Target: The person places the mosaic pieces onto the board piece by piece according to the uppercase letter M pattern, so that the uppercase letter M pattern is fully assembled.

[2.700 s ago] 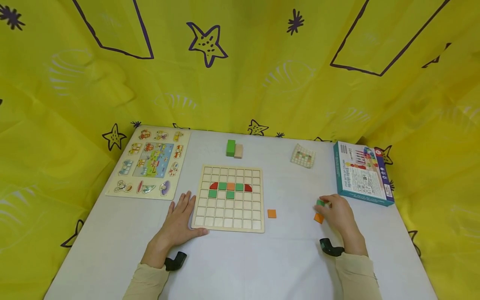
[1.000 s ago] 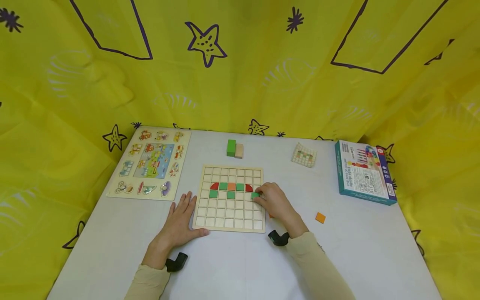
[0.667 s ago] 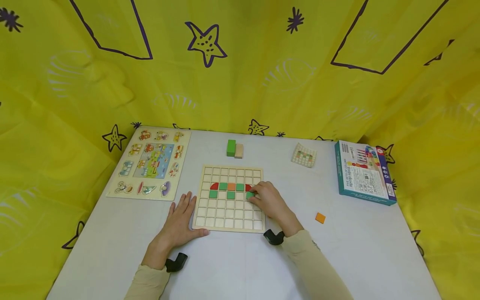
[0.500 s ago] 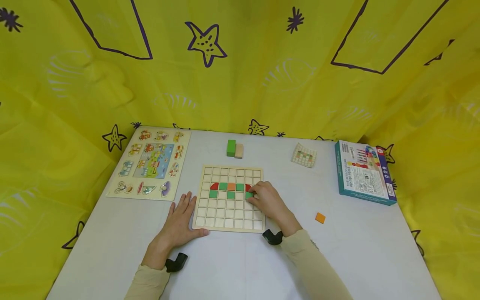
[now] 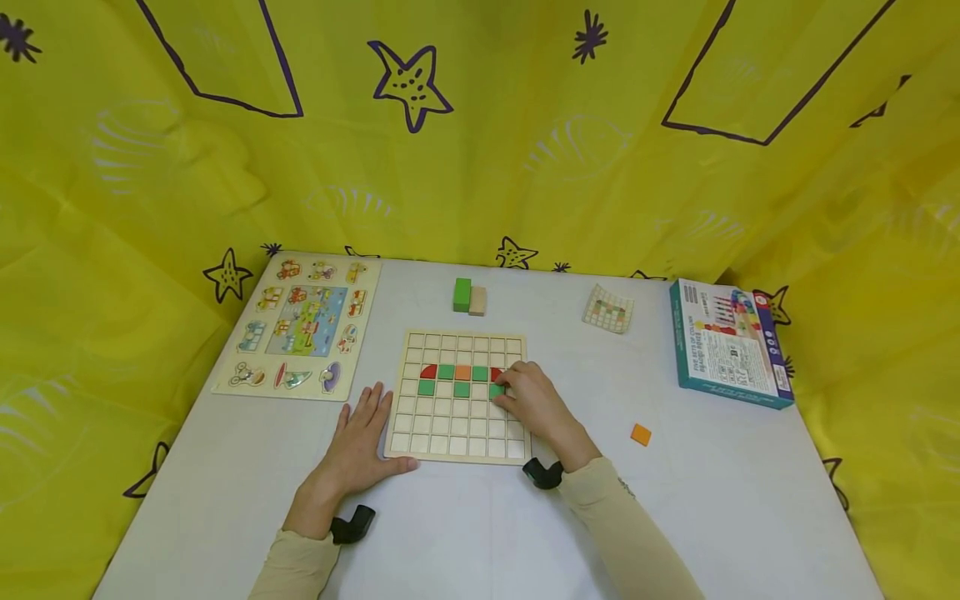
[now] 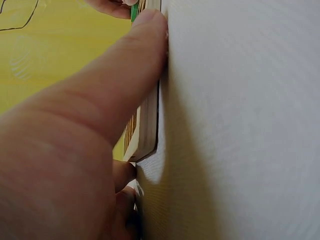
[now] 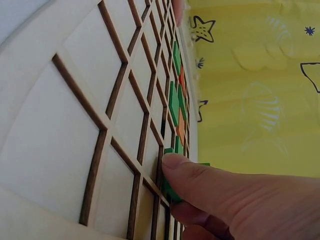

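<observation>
In the head view, a wooden grid board (image 5: 450,435) lies mid-table with a row of red, green and orange tiles on it. Below that row sit two more green tiles, one of them a green tile (image 5: 462,389) near the middle. My right hand (image 5: 536,406) pinches another green square tile (image 5: 497,390) between thumb and fingers, over a cell below the right red tile (image 5: 496,374). The right wrist view shows this green tile (image 7: 170,190) tilted against the grid. My left hand (image 5: 358,446) rests spread at the board's left side, its thumb along the near edge.
An orange tile (image 5: 641,434) lies right of the board. Behind are a green block (image 5: 462,295), a wooden block (image 5: 477,301) and a pattern card (image 5: 608,309). A picture puzzle (image 5: 348,350) lies left, a box (image 5: 731,342) right.
My right hand has carried the green tile from beside the orange tile on the right, leftward onto the board. The nearer orange tile is now hidden by that arm. My left hand stays put.
</observation>
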Action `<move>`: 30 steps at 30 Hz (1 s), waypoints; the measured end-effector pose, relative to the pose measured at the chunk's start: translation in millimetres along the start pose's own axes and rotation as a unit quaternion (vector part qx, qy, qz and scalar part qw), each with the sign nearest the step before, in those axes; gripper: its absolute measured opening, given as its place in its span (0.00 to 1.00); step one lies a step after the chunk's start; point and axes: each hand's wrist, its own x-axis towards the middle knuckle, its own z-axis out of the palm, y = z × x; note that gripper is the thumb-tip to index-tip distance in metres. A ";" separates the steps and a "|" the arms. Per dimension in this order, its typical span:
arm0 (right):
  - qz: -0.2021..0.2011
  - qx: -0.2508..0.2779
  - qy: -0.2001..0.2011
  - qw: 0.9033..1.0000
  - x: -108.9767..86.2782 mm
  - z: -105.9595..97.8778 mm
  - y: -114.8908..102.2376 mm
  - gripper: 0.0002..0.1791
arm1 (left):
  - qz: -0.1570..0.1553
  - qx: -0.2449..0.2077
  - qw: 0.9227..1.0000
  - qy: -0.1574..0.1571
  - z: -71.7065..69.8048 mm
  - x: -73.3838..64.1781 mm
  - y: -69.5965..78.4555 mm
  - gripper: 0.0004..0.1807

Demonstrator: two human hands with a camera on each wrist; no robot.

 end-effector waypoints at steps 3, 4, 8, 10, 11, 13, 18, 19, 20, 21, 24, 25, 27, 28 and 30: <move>-0.001 0.001 0.001 1.000 0.4 0.9 0.8 0.13 | 0.000 -0.001 1.000 0.003 0.4 0.0 -0.1 0.64; -0.002 0.001 0.002 1.000 0.5 1.1 1.1 0.13 | 0.001 -0.002 1.000 0.003 0.5 0.0 -0.3 0.64; -0.003 0.001 0.004 1.000 0.7 1.7 1.9 0.12 | -0.002 0.001 1.000 -0.003 0.5 0.2 -0.6 0.64; 0.001 0.000 0.001 1.000 0.0 1.0 2.0 0.12 | -0.004 0.001 1.000 -0.006 0.7 0.4 -1.0 0.64; 0.004 -0.001 0.000 1.000 -0.8 0.1 2.0 0.12 | -0.005 0.001 1.000 -0.006 0.8 0.6 -1.1 0.64; 0.014 -0.001 0.001 1.000 -2.8 -2.2 2.8 0.13 | -0.005 0.000 1.000 -0.007 0.6 0.7 -1.1 0.64; 0.032 -0.007 0.002 0.999 -11.8 -10.5 8.4 0.14 | -0.008 0.000 1.000 -0.010 0.4 0.6 -0.8 0.65; 0.034 -0.007 0.002 0.999 -14.1 -12.6 9.7 0.14 | -0.008 0.000 1.000 -0.010 0.3 0.6 -0.8 0.65; 0.035 -0.006 0.003 0.999 -16.8 -14.8 10.6 0.14 | -0.008 0.001 1.000 -0.009 0.4 0.6 -0.8 0.65; 0.036 -0.006 0.004 0.999 -19.8 -16.7 11.8 0.14 | -0.008 0.001 1.000 -0.009 0.3 0.6 -0.6 0.65; 0.041 -0.003 0.007 0.999 -28.3 -20.9 15.5 0.15 | -0.009 0.002 1.000 -0.009 0.5 0.7 -0.6 0.65; 0.042 -0.005 0.008 0.999 -31.1 -21.9 16.8 0.15 | -0.010 0.003 1.000 -0.010 0.7 0.8 -0.7 0.65; 0.047 -0.008 0.009 0.999 -36.6 -23.2 19.4 0.15 | -0.011 0.003 1.000 -0.011 0.7 1.0 -0.5 0.65; 0.049 -0.009 0.009 0.999 -39.1 -23.8 20.4 0.16 | -0.012 0.003 1.000 -0.012 0.7 1.0 -0.5 0.65; 0.054 -0.009 0.011 0.998 -44.2 -25.0 22.0 0.16 | -0.012 0.003 1.000 -0.012 0.4 1.1 0.0 0.65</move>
